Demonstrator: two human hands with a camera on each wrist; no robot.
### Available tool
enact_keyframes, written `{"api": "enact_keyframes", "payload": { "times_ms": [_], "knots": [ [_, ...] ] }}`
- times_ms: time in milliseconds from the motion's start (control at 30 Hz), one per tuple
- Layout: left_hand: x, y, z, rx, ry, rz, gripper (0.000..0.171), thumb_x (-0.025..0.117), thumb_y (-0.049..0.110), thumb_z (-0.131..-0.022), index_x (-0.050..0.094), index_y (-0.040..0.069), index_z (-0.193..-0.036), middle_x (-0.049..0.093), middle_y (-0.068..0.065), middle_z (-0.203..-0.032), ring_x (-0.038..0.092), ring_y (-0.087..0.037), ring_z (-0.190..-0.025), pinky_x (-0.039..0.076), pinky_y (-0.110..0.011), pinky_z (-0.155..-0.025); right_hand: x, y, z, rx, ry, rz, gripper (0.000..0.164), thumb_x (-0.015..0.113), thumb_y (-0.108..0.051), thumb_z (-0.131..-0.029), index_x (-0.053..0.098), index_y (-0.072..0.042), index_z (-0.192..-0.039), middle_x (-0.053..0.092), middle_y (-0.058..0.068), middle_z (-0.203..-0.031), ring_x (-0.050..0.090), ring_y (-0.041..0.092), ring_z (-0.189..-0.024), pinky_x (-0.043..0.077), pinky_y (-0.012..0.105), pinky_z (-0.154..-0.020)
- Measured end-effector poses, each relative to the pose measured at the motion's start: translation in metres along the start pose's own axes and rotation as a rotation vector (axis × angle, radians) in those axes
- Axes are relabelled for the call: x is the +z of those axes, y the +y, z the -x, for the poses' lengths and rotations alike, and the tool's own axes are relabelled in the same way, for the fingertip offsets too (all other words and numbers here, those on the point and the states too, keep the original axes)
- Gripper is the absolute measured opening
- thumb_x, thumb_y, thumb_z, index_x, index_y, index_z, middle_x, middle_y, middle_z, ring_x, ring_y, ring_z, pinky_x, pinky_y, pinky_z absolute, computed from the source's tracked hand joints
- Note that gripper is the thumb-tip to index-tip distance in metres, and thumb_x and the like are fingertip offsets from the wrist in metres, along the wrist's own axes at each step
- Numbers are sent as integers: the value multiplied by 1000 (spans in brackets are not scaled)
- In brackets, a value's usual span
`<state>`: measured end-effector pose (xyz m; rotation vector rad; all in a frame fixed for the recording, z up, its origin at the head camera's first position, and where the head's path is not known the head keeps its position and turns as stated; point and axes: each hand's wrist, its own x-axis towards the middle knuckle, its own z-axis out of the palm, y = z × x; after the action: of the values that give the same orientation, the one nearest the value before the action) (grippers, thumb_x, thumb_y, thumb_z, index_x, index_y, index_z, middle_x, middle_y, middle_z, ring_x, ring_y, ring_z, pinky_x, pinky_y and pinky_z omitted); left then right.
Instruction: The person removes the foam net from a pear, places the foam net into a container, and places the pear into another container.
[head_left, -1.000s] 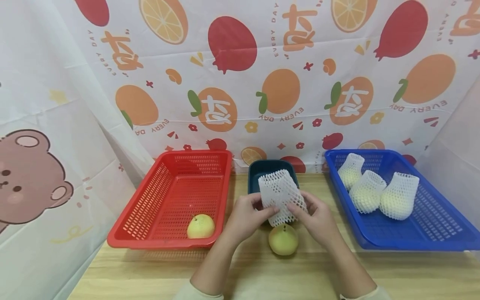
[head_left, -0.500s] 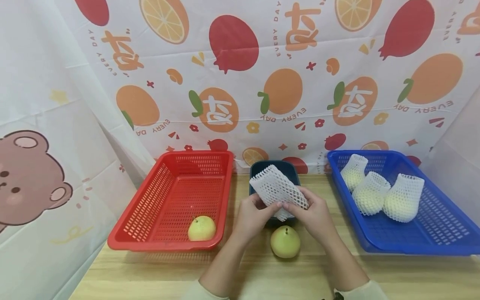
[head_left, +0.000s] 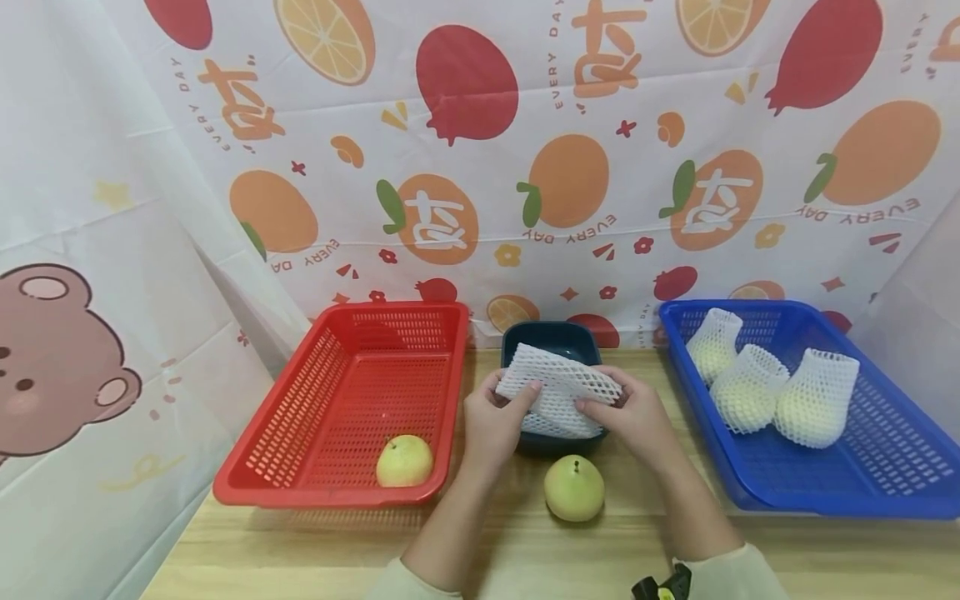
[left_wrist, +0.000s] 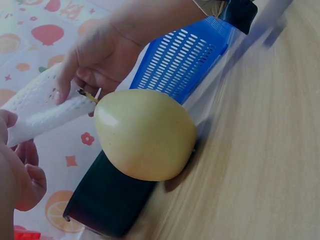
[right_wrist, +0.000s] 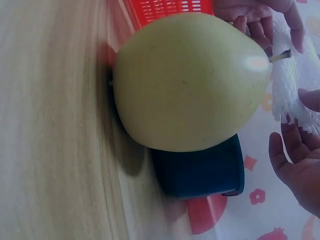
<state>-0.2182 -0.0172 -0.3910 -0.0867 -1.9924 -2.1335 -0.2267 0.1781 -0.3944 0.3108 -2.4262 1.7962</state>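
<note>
Both hands hold a white foam fruit net (head_left: 558,392) above the dark teal bin (head_left: 555,335). The left hand (head_left: 497,421) pinches its left end, thumb on the near side. At the right end the right hand (head_left: 632,417) pinches it the same way. The net lies flattened and sideways between them. Just below the hands a yellow-green pear (head_left: 574,488) stands on the table with its stem up; no hand touches it. In the left wrist view the pear (left_wrist: 145,135) covers part of the bin (left_wrist: 110,195).
To the left, a red basket (head_left: 225,483) holds one bare pear (head_left: 405,461). The blue basket (head_left: 847,500) at the right contains several pears in foam nets (head_left: 817,400). A fruit-print curtain (head_left: 495,192) hangs behind the wooden table (head_left: 247,550).
The net, upright a second ago, has tilted left and now lies sideways, with the hands a little farther apart on it. The pear on the table stays put as the view shifts slightly.
</note>
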Motion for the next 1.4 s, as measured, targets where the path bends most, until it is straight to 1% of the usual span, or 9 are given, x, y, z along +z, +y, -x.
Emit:
{"api": "enact_keyframes", "payload": {
  "times_ms": [267, 500, 633, 733, 867, 933, 1100, 1200, 1400],
  "knots": [
    [0, -6, -9, -69, 79, 23, 26, 73, 19, -82, 66, 2, -101, 66, -6, -78, 56, -14, -61, 47, -24, -53, -1, 2, -8, 28, 65, -81, 44, 75, -29, -80, 61, -9, -117, 67, 10, -107, 65, 14, -89, 53, 22, -78],
    [5, -17, -10, 0, 37, -63, 52, 73, 31, -82, 53, 11, -126, 65, -6, -102, 59, -18, -82, 50, -25, -70, -10, 9, -20, 18, 179, -57, 45, 74, -32, -80, 63, -6, -116, 70, 5, -99, 65, 7, -87, 52, 17, -76],
    [6, -24, -6, 136, 80, -276, 58, 70, 28, -84, 44, 16, -135, 57, -4, -109, 51, -20, -88, 45, -29, -73, -17, 13, -32, 3, 215, 35, 45, 72, -36, -82, 64, -8, -115, 69, 7, -101, 64, 11, -87, 51, 15, -76],
    [7, -28, -4, 311, 74, -517, 44, 67, 21, -85, 52, 14, -126, 55, -5, -104, 50, -21, -90, 45, -31, -75, -19, 17, -44, 1, 198, 141, 44, 70, -40, -82, 63, -10, -114, 67, 9, -105, 62, 17, -91, 53, 22, -81],
    [7, -33, -2, 535, 3, -870, 25, 67, 22, -84, 64, 14, -108, 58, -2, -96, 52, -19, -90, 45, -33, -75, -15, 24, -62, 4, 152, 285, 41, 69, -38, -84, 63, -11, -114, 66, 11, -108, 60, 24, -93, 53, 37, -85],
    [7, -35, -2, 586, -65, -1007, 22, 65, 27, -86, 67, 16, -105, 61, 1, -98, 53, -19, -94, 45, -36, -82, -11, 27, -70, 4, 128, 332, 41, 69, -36, -84, 63, -11, -115, 66, 12, -108, 60, 25, -92, 53, 41, -85],
    [7, -38, 0, 509, -256, -1196, 29, 57, 40, -92, 68, 19, -108, 66, 3, -108, 56, -17, -109, 24, -58, -108, 0, 33, -86, 21, 62, 400, 38, 70, -30, -85, 62, -9, -116, 66, 12, -105, 59, 25, -90, 54, 40, -83],
    [7, -38, 1, 420, -341, -1237, 34, 50, 45, -94, 69, 21, -108, 68, 4, -108, 59, -17, -107, 12, -66, -107, 6, 35, -91, 43, 25, 427, 41, 70, -27, -85, 61, -7, -119, 66, 13, -106, 59, 25, -91, 53, 40, -84],
    [6, -38, 3, 356, -421, -1264, 41, 40, 51, -96, 68, 25, -111, 68, 7, -109, 60, -18, -107, 10, -73, -103, 13, 42, -102, 55, -28, 521, 55, 70, -25, -85, 49, -12, -134, 64, 11, -99, 57, 24, -83, 53, 38, -78]
  ]
}}
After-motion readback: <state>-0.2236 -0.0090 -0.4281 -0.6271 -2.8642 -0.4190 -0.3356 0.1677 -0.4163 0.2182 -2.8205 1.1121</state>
